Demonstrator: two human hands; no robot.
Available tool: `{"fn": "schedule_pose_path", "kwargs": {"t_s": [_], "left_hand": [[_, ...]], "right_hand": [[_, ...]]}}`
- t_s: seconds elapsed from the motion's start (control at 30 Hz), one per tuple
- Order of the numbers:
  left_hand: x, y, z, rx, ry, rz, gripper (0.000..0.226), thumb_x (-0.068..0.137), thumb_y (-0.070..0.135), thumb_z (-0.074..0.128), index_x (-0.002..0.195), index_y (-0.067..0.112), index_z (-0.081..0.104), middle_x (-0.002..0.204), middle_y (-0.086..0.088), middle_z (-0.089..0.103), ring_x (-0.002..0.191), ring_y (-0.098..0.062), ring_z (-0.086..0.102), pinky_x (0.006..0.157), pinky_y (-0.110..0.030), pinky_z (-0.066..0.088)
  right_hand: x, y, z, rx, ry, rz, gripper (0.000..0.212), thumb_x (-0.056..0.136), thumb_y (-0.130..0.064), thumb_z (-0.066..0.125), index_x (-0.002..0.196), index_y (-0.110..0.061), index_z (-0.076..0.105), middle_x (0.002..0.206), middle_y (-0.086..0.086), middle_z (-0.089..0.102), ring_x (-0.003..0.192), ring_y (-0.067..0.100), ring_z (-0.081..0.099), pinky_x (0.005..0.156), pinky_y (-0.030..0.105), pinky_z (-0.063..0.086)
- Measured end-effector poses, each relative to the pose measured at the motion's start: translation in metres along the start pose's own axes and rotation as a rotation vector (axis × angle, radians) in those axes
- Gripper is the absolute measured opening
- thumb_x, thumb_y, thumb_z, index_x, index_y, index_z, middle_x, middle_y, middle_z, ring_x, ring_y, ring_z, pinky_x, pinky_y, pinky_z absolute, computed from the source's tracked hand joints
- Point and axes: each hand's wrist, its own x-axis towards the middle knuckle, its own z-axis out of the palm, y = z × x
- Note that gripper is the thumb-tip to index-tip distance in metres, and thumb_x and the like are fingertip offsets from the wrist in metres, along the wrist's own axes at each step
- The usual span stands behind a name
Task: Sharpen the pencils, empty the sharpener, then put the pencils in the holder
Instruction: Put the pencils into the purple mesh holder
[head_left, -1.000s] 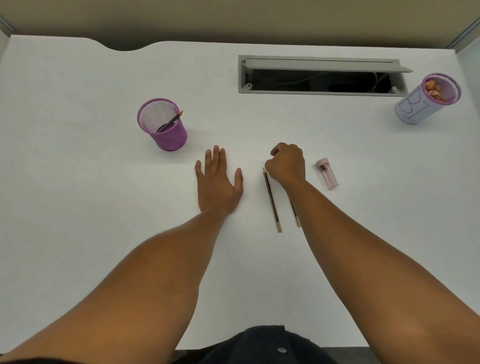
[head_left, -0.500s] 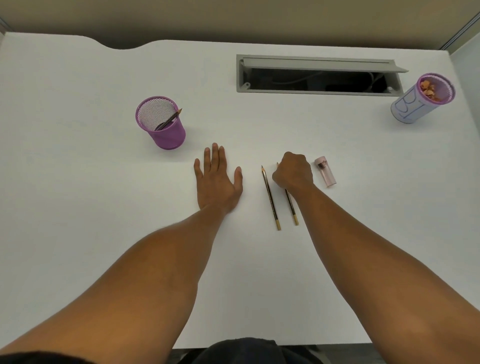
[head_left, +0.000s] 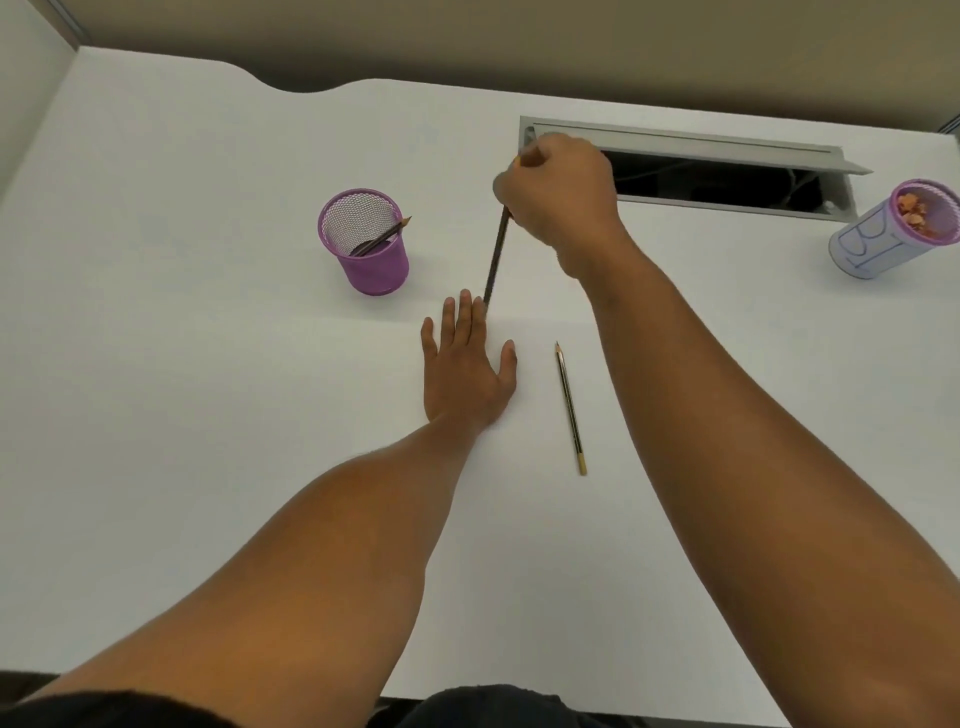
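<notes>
Your desk, from left to right

On the desk (head_left: 156, 364), the holder (head_left: 366, 244) with a pencil inside (head_left: 382, 236) stands left of your raised right hand (head_left: 558, 192), which holds a pencil (head_left: 496, 254). Your left hand (head_left: 465, 371) lies flat nearer you, a second pencil (head_left: 570, 408) just right of it. The cup (head_left: 883, 234) sits far right, before the cable slot (head_left: 727, 176).

This looks like an office workstation. The white table (head_left: 208, 364) has a curved notch cut into its far edge and a long grey cable hatch (head_left: 685, 156) set into the top, its lid tilted open with wires dimly visible inside. A low beige partition wall (head_left: 467, 41) runs just behind the table. A purple mesh pencil holder (head_left: 371, 265) and loose pencils fit desk work.
</notes>
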Motion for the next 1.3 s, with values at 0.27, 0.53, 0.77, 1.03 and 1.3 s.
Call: {"fn": "schedule_pose_path", "kwargs": {"t_s": [0.27, 0.53, 0.77, 1.03, 1.3], "left_hand": [[0.001, 0.001, 0.001, 0.018, 0.0, -0.018, 0.072, 0.099, 0.054, 0.024, 0.158, 0.014, 0.016, 0.167, -0.004, 0.009, 0.154, -0.02, 0.003, 0.124, -0.047, 0.002], [-0.001, 0.003, -0.011, 0.022, -0.061, -0.005, 0.074, 0.098, 0.05, 0.028, 0.159, 0.012, 0.007, 0.168, -0.005, 0.001, 0.154, -0.02, -0.004, 0.123, -0.048, 0.001], [-0.001, 0.003, -0.016, 0.06, -0.11, 0.004, 0.076, 0.099, 0.052, 0.029, 0.159, 0.013, 0.003, 0.168, -0.005, 0.0, 0.154, -0.021, -0.008, 0.123, -0.049, 0.0], [-0.001, 0.003, -0.016, 0.076, -0.121, 0.009, 0.078, 0.098, 0.053, 0.033, 0.158, 0.012, 0.005, 0.167, -0.008, 0.0, 0.154, -0.022, -0.007, 0.123, -0.049, 0.0], [0.0, 0.002, -0.011, 0.013, -0.078, -0.01, 0.075, 0.099, 0.054, 0.026, 0.159, 0.013, 0.006, 0.168, -0.005, 0.002, 0.154, -0.02, -0.004, 0.124, -0.048, -0.001]], "right_hand": [[0.002, -0.045, 0.02, 0.483, -0.105, 0.095, 0.007, 0.077, 0.001, 0.063, 0.08, -0.006, 0.066, 0.083, 0.009, 0.069, 0.078, 0.023, 0.071, 0.073, 0.039, 0.061], [0.011, -0.029, 0.064, 0.153, -0.058, -0.057, 0.013, 0.077, -0.006, 0.067, 0.087, -0.014, 0.066, 0.085, -0.001, 0.067, 0.082, 0.015, 0.065, 0.07, 0.028, 0.058], [0.01, -0.005, 0.088, -0.046, -0.101, -0.129, 0.01, 0.075, -0.011, 0.069, 0.084, -0.017, 0.07, 0.075, -0.01, 0.063, 0.07, 0.004, 0.057, 0.051, 0.007, 0.038], [0.009, 0.009, 0.098, -0.017, -0.112, -0.077, 0.01, 0.077, -0.013, 0.068, 0.081, -0.022, 0.067, 0.076, -0.013, 0.062, 0.063, 0.001, 0.054, 0.046, 0.003, 0.034], [0.012, 0.033, 0.084, -0.042, -0.08, 0.021, 0.021, 0.076, -0.003, 0.064, 0.09, -0.019, 0.067, 0.08, -0.011, 0.059, 0.072, 0.007, 0.058, 0.06, 0.019, 0.051]]}}
